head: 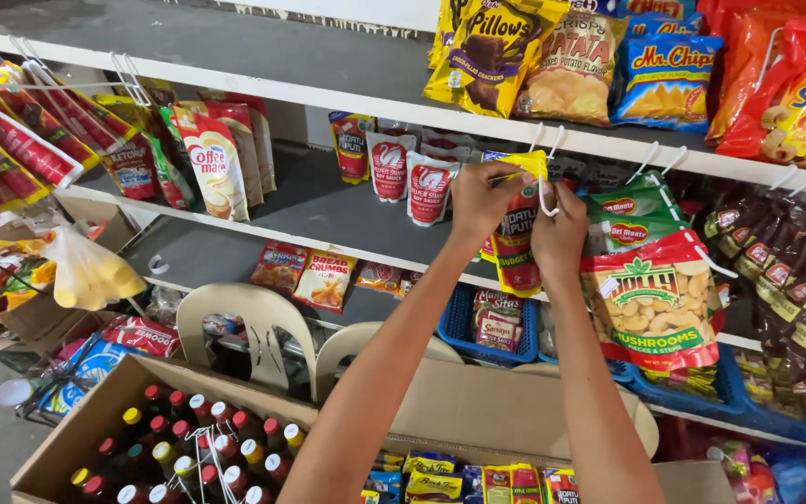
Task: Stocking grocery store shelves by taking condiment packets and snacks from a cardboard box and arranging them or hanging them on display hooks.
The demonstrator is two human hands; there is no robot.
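Both your hands pinch the red-and-yellow sauce pouch [518, 229]: left hand [479, 198] on its top, right hand [560, 229] at the white hook [547, 191]. Not hung yet; more pouches wait in the cardboard box [478, 411] at six o'clock.

Both arms raised; left hand [482, 198] pinching; right hand [560, 235] fingers curled.

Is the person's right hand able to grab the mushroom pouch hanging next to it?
Probably yes. The right hand is up at a white hook, with the mushroom pouch hanging just beside it at the front, and nothing between them. Both hands are busy with the red and yellow pouch, though.
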